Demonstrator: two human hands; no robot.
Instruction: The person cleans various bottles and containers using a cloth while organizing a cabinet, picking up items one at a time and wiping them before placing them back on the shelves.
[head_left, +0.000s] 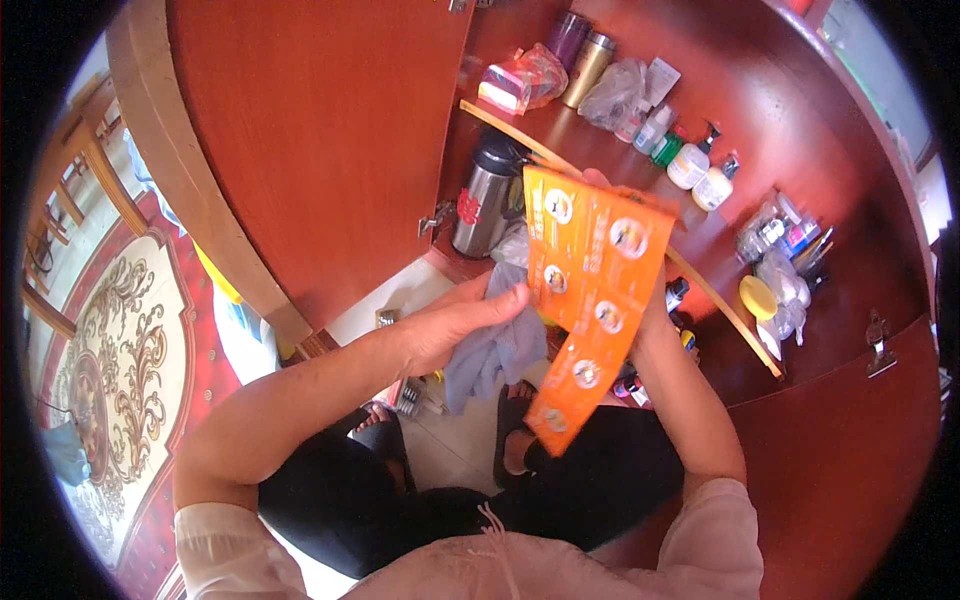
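My left hand (459, 319) grips a grey cloth (499, 352) that hangs down below the palm, its thumb pointing right. In my right hand (654, 319) is a folded strip of orange plastic sachets (600, 255), printed with round pictures and writing. The sachets hide most of that hand; a fingertip shows above their top edge. One tail of the strip dangles toward my right knee. Both hands are in front of an open reddish wooden cabinet, close to its shelf (701, 281). Behind the sachets, a steel vacuum flask (480, 199) with a black lid stands in the lower compartment.
On the shelf are a gold tumbler (589, 69), pump bottles (688, 166), plastic bags (616, 90) and a yellow sponge (758, 298). An open cabinet door (315, 150) rises at left. Small items (409, 396) lie on the floor by my feet. A patterned rug (124, 375) lies farther left.
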